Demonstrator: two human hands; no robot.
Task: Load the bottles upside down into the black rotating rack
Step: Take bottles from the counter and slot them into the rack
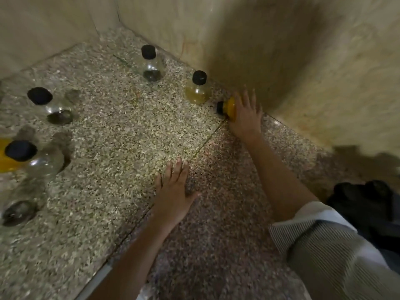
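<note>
Speckled terrazzo floor point(121, 135) w/ black-capped bottles standing on it: clear ones at far centre point(151, 66) & left point(54, 107), pale-amber one point(198, 89) nr wall, orange one point(227, 108) lying sideways, left hand point(175, 195) flat on it.

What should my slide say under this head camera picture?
Right hand reaches an orange bottle lying by the wall.

No legible text or labels anywhere.
</note>
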